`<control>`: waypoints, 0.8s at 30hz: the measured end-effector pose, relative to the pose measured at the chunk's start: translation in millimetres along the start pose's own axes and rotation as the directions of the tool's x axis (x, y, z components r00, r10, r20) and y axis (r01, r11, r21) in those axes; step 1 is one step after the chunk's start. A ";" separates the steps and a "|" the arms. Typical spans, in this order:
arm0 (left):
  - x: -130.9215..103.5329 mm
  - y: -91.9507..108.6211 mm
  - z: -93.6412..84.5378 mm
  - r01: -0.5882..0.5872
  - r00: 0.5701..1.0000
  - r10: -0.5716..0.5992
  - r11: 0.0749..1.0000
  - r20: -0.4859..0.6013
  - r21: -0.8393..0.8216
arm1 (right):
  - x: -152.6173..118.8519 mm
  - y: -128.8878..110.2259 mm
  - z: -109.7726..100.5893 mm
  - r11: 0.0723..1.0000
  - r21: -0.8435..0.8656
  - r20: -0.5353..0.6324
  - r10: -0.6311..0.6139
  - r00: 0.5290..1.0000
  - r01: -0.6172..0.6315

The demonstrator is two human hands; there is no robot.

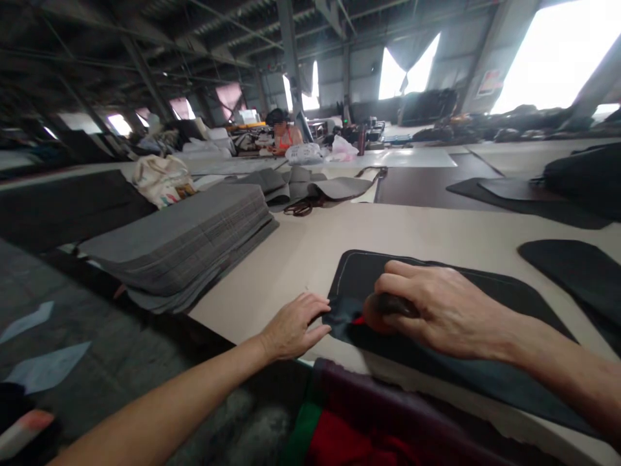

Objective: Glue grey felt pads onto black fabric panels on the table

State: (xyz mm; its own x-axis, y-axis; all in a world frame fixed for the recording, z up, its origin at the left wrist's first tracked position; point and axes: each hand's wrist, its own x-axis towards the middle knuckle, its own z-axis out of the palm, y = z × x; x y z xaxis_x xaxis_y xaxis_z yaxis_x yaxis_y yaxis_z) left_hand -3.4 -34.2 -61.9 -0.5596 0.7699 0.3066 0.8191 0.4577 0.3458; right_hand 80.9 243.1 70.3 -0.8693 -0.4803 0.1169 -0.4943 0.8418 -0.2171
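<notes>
A black stitched panel (490, 285) with rounded corners lies flat on the table, pale stitching along its edge. My left hand (297, 325) has the panel's near left corner between its thumb and fingers. Above that end of the panel, my right hand (436, 307) is wrapped around a brown, rounded hand tool (376, 314) with a dark upper part. A small red patch (358, 320) shows beside the tool. The palm hides much of the tool, so its exact kind cannot be made out.
The pale tabletop (301, 252) carries a thick stack of grey sheets (194, 226) at left. Loose grey pieces (295, 184) lie beyond it. Another black panel (572, 272) is at right. Dark purple and red cloth (369, 414) hangs at the near edge. A person (286, 136) sits farther back.
</notes>
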 end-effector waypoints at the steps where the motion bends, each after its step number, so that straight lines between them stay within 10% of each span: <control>1: -0.1 0.2 -0.1 0.001 1.000 -0.001 1.000 -0.001 0.000 | -1.9 0.9 -1.3 1.000 0.000 0.008 0.007 1.000 -0.007; 24: 1.2 4.6 -4.1 0.024 0.999 -0.024 1.000 0.026 -0.009 | 28.0 -17.5 11.3 0.998 -0.007 -0.055 -0.065 0.996 0.065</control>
State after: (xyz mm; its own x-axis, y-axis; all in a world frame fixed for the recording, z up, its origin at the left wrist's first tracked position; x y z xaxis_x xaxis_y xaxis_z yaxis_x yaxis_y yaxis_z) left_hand -0.8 -33.0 -56.3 -0.5755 0.7703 0.2747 0.8042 0.4720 0.3612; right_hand 65.4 212.2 66.4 -0.8344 -0.5197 0.1836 -0.5494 0.8106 -0.2024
